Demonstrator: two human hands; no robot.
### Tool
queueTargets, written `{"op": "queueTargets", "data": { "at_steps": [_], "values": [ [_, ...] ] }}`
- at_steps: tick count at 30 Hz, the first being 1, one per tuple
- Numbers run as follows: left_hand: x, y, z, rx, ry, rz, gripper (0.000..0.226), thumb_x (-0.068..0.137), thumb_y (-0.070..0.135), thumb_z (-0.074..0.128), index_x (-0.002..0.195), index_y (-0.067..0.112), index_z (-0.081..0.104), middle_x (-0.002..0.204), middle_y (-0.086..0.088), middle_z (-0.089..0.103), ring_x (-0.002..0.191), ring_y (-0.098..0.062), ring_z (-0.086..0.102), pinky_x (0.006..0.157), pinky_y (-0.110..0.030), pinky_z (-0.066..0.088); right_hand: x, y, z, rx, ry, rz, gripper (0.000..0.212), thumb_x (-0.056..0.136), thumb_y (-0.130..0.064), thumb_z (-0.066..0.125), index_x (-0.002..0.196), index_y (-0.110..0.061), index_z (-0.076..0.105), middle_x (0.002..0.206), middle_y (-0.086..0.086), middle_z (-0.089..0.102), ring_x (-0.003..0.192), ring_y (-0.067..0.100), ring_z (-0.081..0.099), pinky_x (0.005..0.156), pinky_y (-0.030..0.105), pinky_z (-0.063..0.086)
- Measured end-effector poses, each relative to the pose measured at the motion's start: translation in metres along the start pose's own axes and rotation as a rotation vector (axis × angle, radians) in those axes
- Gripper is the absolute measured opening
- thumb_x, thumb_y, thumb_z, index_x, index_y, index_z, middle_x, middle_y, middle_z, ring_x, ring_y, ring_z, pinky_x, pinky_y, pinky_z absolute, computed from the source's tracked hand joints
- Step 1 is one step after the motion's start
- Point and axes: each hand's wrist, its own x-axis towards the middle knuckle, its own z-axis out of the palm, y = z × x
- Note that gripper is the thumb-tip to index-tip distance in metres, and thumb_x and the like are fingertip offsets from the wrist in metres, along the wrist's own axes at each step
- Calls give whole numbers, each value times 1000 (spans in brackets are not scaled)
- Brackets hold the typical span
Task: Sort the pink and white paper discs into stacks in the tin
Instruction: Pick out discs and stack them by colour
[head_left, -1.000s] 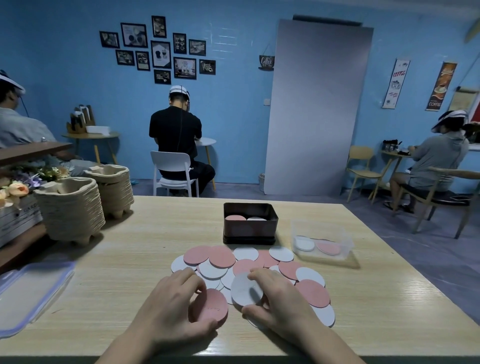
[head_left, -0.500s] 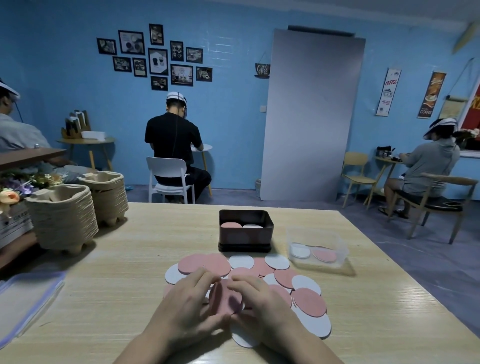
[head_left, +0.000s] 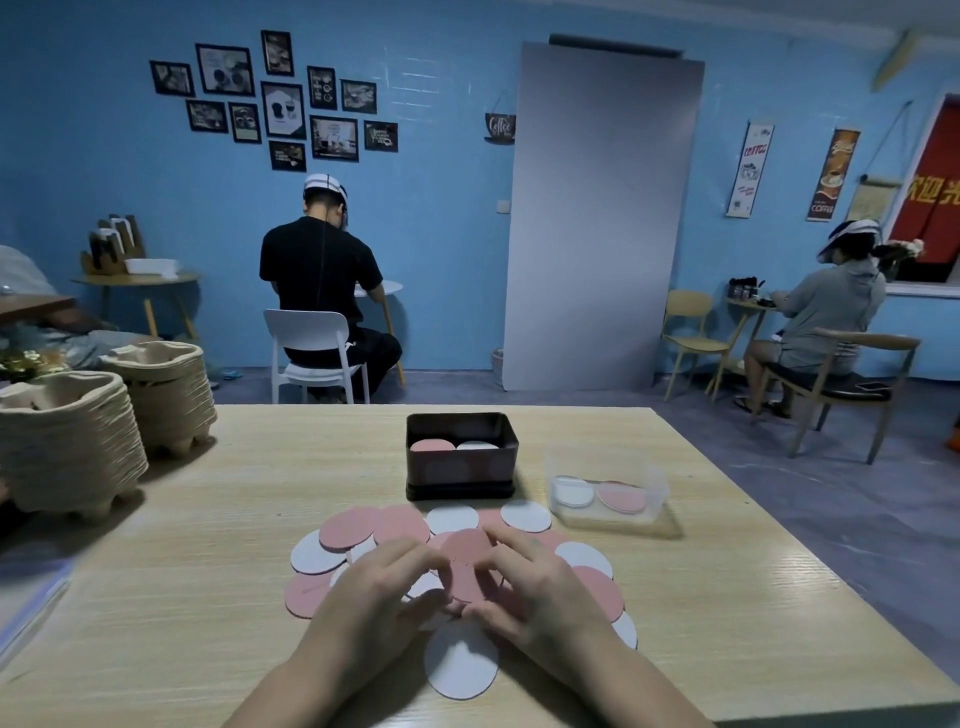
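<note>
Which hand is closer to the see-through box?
Right. The right hand is nearer the camera and just left of the box; the left hand is farther left, beyond the pink disc both hold.

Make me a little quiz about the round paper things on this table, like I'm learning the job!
1. True or false: the tin holds only white discs.
2. What colour is the disc pinched between the left hand and the right hand? A white, B pink, C blue.
3. Fill the gap: the clear box stands to the ___ of the tin.
Key: 1 false, a pink stack lies beside a white stack in it; 2 B; 3 right.
</note>
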Motion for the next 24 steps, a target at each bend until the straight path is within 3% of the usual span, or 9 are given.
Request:
{"op": "queueTargets", "data": {
  "at_steps": [4, 6, 10, 13, 18, 22, 24],
  "values": [
    [14, 11, 9, 10, 1, 32, 14, 86, 37, 71, 96, 35, 61, 93, 20, 61, 82, -7, 57, 64, -28, 50, -4, 3, -19, -41, 42, -10, 47, 88, -69, 58, 94, -22, 58, 142, -7, 53, 124, 9, 50, 90, 17, 41],
    [24, 18, 16, 4, -26, 51, 17, 87, 39, 72, 100, 35, 62, 98, 20, 63, 85, -8, 60, 67, -29, 52, -8, 13, -32, -25, 45, 8, 39, 86, -61, 66, 91, -23, 57, 138, -6, 56, 123, 11, 53, 92, 23, 46],
    [41, 32, 37, 6, -68, 79, 27, 88, 41, 71, 112, 33, 63, 101, 18, 64, 83, -11, 61, 68, -22, 48, -28, 44, -52, -37, 80, 40, 30, 82, -46, 76, 86, -22, 60, 137, 0, 60, 127, 12, 53, 99, 24, 44],
    [49, 46, 47, -21, -138, 113, 24, 93, 50, 61, 111, 34, 61, 108, 20, 62, 93, -7, 59, 80, -26, 46, -48, 60, -66, -53, 117, 124, 30, 79, -48, 76, 86, -22, 62, 134, -6, 60, 124, 9, 54, 98, 19, 42],
    [64, 67, 63, -59, -207, 182, 24, 95, 50, 58, 107, 30, 64, 116, 16, 61, 102, -6, 57, 84, -24, 47, -67, 82, -82, -137, 94, 202, 33, 80, -54, 70, 88, -23, 62, 136, -8, 58, 126, 7, 51, 97, 12, 38],
    [73, 68, 79, 5, -292, 167, 46, 87, 64, 57, 121, 34, 60, 124, 17, 59, 116, -7, 51, 97, -30, 42, -74, 88, -88, -169, 80, 249, 35, 81, -56, 66, 91, -23, 63, 139, -10, 55, 125, 7, 50, 97, 10, 35],
    [78, 69, 83, 33, -315, 151, 53, 82, 70, 56, 123, 36, 57, 118, 19, 59, 113, -5, 48, 96, -30, 40, -77, 89, -87, -145, 102, 262, 34, 82, -53, 69, 90, -20, 64, 137, -12, 56, 120, 8, 52, 93, 10, 37]
  ]
}}
